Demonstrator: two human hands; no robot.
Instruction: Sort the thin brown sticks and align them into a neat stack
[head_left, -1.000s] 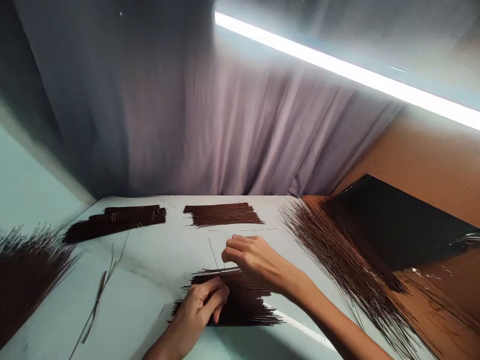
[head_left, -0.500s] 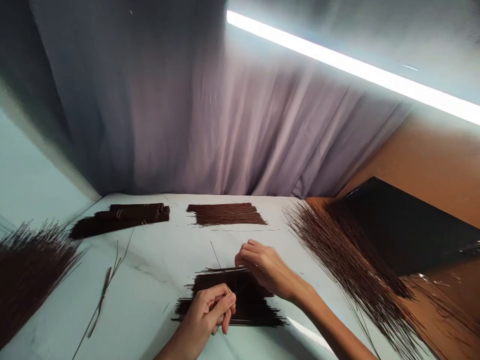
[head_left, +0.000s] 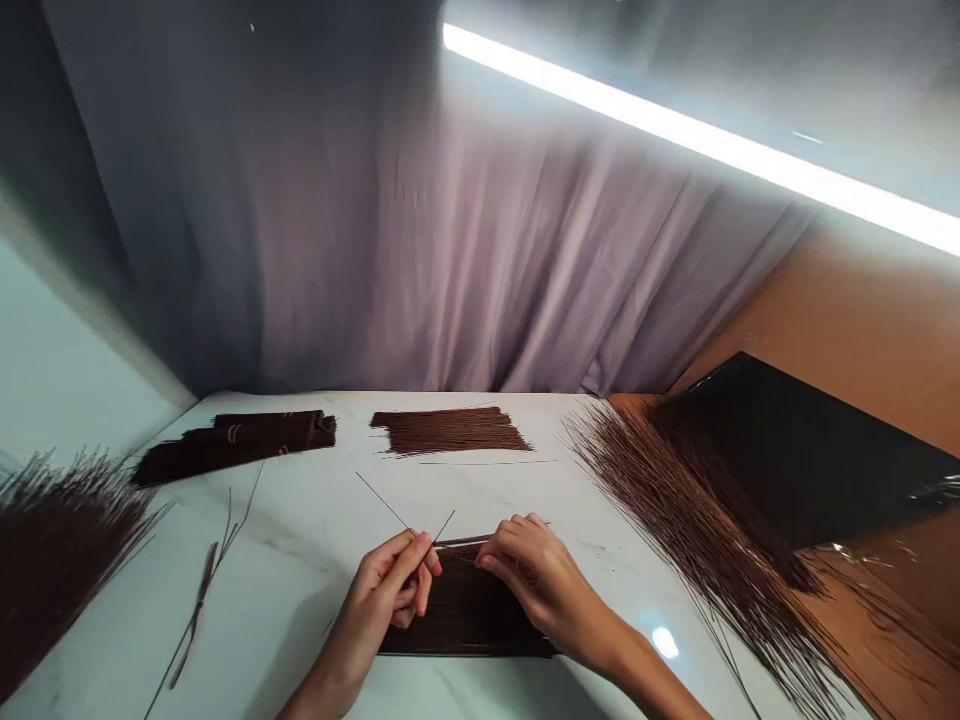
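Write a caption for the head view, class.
Left hand pinching thin dark sticks over a dark-brown stick pile on a white marbled table, right hand alongside.

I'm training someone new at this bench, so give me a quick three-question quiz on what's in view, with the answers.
1. True or false: the right hand is touching the curtain.
2. What do the fingers of the left hand pinch? A) scissors B) a thin dark strand C) a roll of tape
3. Fill in the blank: the black sheet lies toward the ____ edge of the picture.

Key:
1. False; its fingers are bunched over the dark stack.
2. B
3. right
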